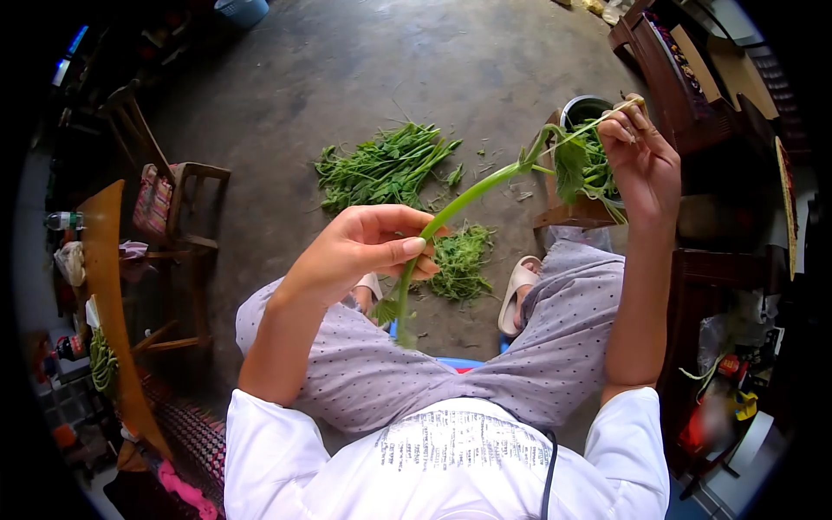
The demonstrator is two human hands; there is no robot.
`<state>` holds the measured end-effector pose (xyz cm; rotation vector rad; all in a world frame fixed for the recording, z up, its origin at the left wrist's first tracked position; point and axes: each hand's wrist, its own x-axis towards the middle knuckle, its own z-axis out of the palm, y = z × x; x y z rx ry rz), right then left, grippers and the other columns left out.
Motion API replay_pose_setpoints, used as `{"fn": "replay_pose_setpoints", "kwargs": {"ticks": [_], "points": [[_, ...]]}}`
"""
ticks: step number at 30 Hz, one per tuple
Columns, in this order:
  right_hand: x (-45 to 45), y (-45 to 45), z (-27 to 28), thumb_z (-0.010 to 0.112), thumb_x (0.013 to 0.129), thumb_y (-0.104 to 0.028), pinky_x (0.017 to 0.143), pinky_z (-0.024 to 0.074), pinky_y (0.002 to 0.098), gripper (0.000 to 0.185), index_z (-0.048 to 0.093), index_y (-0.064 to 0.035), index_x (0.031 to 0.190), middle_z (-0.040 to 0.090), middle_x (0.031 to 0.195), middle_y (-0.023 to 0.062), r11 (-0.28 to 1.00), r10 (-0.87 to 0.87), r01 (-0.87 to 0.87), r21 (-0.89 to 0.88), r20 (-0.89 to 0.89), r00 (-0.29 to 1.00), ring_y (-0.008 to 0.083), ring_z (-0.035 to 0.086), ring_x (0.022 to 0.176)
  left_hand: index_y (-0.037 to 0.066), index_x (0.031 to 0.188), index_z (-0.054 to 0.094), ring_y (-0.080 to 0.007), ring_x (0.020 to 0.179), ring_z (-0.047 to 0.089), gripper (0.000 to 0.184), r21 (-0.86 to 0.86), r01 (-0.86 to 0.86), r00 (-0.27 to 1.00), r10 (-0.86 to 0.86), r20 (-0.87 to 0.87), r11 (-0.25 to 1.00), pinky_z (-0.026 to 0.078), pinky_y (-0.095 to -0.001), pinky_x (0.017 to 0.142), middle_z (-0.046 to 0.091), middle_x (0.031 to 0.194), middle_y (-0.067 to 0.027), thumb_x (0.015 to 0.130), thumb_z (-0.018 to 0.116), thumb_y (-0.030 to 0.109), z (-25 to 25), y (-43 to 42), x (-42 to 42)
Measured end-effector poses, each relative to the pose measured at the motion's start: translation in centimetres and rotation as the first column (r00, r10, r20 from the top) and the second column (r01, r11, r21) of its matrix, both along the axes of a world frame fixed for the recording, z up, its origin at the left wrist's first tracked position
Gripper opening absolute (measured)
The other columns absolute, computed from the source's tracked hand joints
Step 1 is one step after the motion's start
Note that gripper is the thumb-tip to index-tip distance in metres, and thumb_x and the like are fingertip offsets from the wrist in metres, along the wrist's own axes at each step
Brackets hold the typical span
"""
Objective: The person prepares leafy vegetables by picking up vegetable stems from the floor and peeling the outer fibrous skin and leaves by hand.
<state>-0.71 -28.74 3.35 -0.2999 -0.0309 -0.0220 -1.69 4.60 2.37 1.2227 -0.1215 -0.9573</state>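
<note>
A long green stem [481,188] with leaves runs diagonally between my hands. My left hand [381,247] pinches its lower part between thumb and fingers. Up at the right, my right hand [640,156] has its fingers closed on a thin pale strand that leads back to the stem's leafy upper end. Below that hand, partly hidden by a leaf, a metal pot [582,106] with greens stands on a wooden stool [559,211]. On the floor lie a large pile of green stems [386,165] and, nearer me, a smaller heap of shredded peelings [464,264].
A wooden chair [178,195] with a patterned cushion stands at the left, beside a wooden table edge [117,286]. Dark wooden furniture [706,130] is at the right. A blue basin [243,10] sits at the top left. My sandalled feet are beside the peelings.
</note>
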Motion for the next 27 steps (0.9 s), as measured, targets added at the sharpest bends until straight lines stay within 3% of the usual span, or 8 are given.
{"fn": "replay_pose_setpoints", "kwargs": {"ticks": [9, 13, 16, 17, 19, 20, 23, 27], "points": [[0.7, -3.8, 0.0, 0.050, 0.084, 0.006, 0.069, 0.0367, 0.0295, 0.018, 0.048, 0.0052, 0.102, 0.042, 0.080, 0.0068, 0.989, -0.054, 0.046, 0.138, 0.053, 0.997, 0.0176, 0.039, 0.075, -0.005, 0.112, 0.056, -0.0175, 0.083, 0.066, 0.027, -0.036, -0.065, 0.998, 0.064, -0.024, 0.997, 0.056, -0.0288, 0.072, 0.063, 0.091, -0.0084, 0.087, 0.060, 0.006, -0.5, 1.7, 0.3], [-0.4, -0.3, 1.0, 0.053, 0.083, -0.001, 0.066, 0.0359, 0.0274, 0.019, 0.047, 0.0033, 0.101, 0.042, 0.078, 0.0054, 0.973, -0.036, 0.071, -0.220, 0.161, 0.986, 0.0155, 0.039, 0.072, -0.002, 0.115, 0.055, -0.0196, 0.088, 0.065, 0.029, -0.137, -0.274, 0.959, 0.258, -0.120, 0.952, 0.053, -0.0333, 0.081, 0.063, 0.097, -0.0110, 0.088, 0.060, 0.009, -2.1, 2.3, 1.3], [-1.4, 3.1, 1.3, 0.051, 0.089, -0.005, 0.063, 0.0360, 0.0236, 0.007, 0.048, -0.0002, 0.093, 0.044, 0.079, 0.0027, 0.709, 0.183, -0.089, -0.699, 0.061, 0.981, 0.0110, 0.042, 0.070, 0.000, 0.114, 0.055, -0.0197, 0.091, 0.064, 0.029, -0.136, -0.395, 0.914, 0.375, -0.154, 0.909, 0.052, -0.0350, 0.085, 0.063, 0.098, -0.0110, 0.088, 0.061, 0.011, -2.0, 2.0, 1.3], [-1.8, 4.1, 1.3, 0.051, 0.089, -0.005, 0.063, 0.0360, 0.0236, 0.007, 0.048, -0.0002, 0.093, 0.044, 0.079, 0.0027, 0.711, 0.188, -0.097, -0.696, 0.056, 0.981, 0.0110, 0.042, 0.070, 0.000, 0.114, 0.055, -0.0197, 0.091, 0.064, 0.029, -0.131, -0.401, 0.911, 0.381, -0.157, 0.907, 0.052, -0.0350, 0.085, 0.063, 0.098, -0.0110, 0.088, 0.061, 0.011, -1.9, 1.9, 1.1], [-2.8, 6.0, 1.2, 0.058, 0.088, -0.008, 0.058, 0.0296, 0.0192, 0.009, 0.052, -0.0040, 0.084, 0.043, 0.071, -0.0026, 0.297, -0.027, 0.069, -0.953, 0.064, 0.998, 0.0033, 0.037, 0.062, 0.000, 0.117, 0.054, -0.0187, 0.092, 0.063, 0.030, -0.086, -0.423, 0.904, 0.414, -0.106, 0.902, 0.053, -0.0324, 0.083, 0.063, 0.100, -0.0099, 0.089, 0.060, 0.011, -1.6, 1.5, 1.0], [-3.0, 7.6, 0.7, 0.062, 0.086, -0.004, 0.055, 0.0281, 0.0176, 0.015, 0.051, -0.0053, 0.076, 0.045, 0.071, -0.0051, 0.116, -0.011, 0.261, -0.958, 0.261, 0.965, 0.0007, 0.037, 0.062, 0.000, 0.117, 0.054, -0.0187, 0.092, 0.063, 0.030, -0.082, -0.423, 0.903, 0.413, -0.115, 0.902, 0.053, -0.0324, 0.083, 0.063, 0.100, -0.0099, 0.089, 0.060, 0.011, -1.5, 1.1, 0.8], [-3.6, 10.4, 0.4, 0.064, 0.085, -0.004, 0.046, 0.0282, 0.0160, 0.010, 0.058, -0.0023, 0.077, 0.051, 0.072, -0.0050, 0.097, 0.078, 0.132, -0.986, 0.140, 0.987, -0.0017, 0.034, 0.053, 0.001, 0.116, 0.054, -0.0191, 0.092, 0.063, 0.032, -0.088, -0.423, 0.906, 0.421, -0.050, 0.902, 0.053, -0.0322, 0.083, 0.063, 0.102, -0.0099, 0.087, 0.063, 0.012, -0.8, 0.0, 0.2], [-4.4, 12.4, -1.7, 0.068, 0.082, -0.006, 0.044, 0.0296, 0.0150, 0.014, 0.066, 0.0016, 0.093, 0.058, 0.072, -0.0032, 0.259, 0.203, -0.183, -0.948, -0.132, 0.970, -0.0029, 0.041, 0.054, 0.000, 0.115, 0.054, -0.0199, 0.092, 0.064, 0.034, -0.127, -0.429, 0.902, 0.431, -0.013, 0.894, 0.054, -0.0318, 0.082, 0.062, 0.102, -0.0103, 0.085, 0.065, 0.009, -1.0, -1.1, 0.0]]}}
